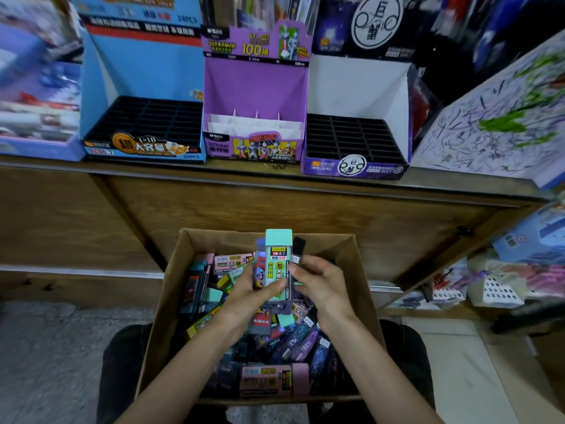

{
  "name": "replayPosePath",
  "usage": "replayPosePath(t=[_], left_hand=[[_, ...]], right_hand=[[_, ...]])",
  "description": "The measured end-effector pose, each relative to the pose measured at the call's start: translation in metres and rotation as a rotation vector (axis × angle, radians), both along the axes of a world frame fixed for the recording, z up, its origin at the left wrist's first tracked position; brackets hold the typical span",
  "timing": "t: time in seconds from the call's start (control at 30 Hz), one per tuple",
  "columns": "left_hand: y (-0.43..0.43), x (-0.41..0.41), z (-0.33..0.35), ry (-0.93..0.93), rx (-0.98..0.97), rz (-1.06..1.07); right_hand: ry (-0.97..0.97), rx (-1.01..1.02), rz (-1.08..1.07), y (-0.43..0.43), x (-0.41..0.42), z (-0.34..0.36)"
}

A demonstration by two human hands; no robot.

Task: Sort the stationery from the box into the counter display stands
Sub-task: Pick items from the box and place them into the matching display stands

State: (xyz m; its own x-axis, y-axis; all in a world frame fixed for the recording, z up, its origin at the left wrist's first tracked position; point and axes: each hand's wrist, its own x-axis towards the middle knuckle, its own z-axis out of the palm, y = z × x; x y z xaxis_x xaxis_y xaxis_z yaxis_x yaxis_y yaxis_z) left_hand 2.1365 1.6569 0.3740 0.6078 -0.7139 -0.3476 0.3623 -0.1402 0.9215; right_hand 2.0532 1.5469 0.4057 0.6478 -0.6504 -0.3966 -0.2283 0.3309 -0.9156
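The room is dim and the light is soft. The left edge is smeared and blurry. Lines bend near the edges. The cardboard box (172, 289) is dark inside.

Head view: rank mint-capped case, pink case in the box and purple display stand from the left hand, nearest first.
1. mint-capped case, in the left hand's grip.
2. pink case, near end of the box.
3. purple display stand, up on the counter.

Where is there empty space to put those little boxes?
The black slot trays of the blue stand and the white-backed stand are bare, and so are the purple stand's white pockets between them. The cardboard box is crammed with cases.
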Motion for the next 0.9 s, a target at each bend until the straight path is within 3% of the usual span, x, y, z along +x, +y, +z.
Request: replayPosePath(t=[0.13,0.4,0.53,0.9], left_hand=[[-0.006,0.004,0.016,-0.104,-0.013,0.015],[-0.015,0.008,0.051,-0.235,-0.059,0.071],[-0.009,0.009,0.069,-0.205,-0.119,0.081],[-0.007,0.007,0.097,-0.003,-0.213,0.256]], right_hand=[[-0.058,-0.146,0.012,0.005,0.007,0.018],[-0.13,-0.018,-0.093,0.013,0.018,0.049],[-0.124,0.079,-0.129,0.005,0.017,0.063],[-0.252,0.078,-0.109,0.01,0.008,0.088]])
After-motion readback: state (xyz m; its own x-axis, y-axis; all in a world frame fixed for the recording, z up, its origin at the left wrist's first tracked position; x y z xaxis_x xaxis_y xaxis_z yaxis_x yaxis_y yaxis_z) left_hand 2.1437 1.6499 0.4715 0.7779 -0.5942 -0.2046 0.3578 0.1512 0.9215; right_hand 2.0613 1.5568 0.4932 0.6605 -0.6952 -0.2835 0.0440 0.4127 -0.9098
